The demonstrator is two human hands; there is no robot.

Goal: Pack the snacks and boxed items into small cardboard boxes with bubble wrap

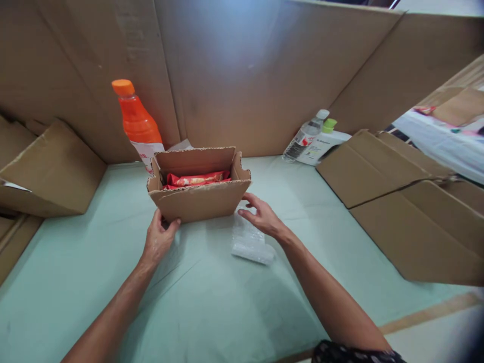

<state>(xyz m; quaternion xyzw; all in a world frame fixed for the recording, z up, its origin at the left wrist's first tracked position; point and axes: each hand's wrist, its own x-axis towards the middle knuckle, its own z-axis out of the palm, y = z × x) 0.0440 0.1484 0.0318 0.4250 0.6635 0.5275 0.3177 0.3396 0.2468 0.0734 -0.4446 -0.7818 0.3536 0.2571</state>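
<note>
A small open-topped cardboard box (200, 204) stands upright in front of me, with red snack packets (198, 179) inside. My left hand (161, 239) grips its lower left corner, the thumb on the front face and the fingers around the side. At the lower right corner is my right hand (262, 216), thumb and fingers apart. Its fingertips are close to the box's right side; whether they touch it I cannot tell. Bubble wrap (251, 242) lies on the table under and in front of that hand.
Behind the box on the left leans an orange bottle (141, 123). A clear water bottle (305, 137) and a white jug with a green cap (321, 146) are at the back right. Larger cardboard boxes flank the green-covered table (204, 302); a cardboard wall (242, 80) closes the back.
</note>
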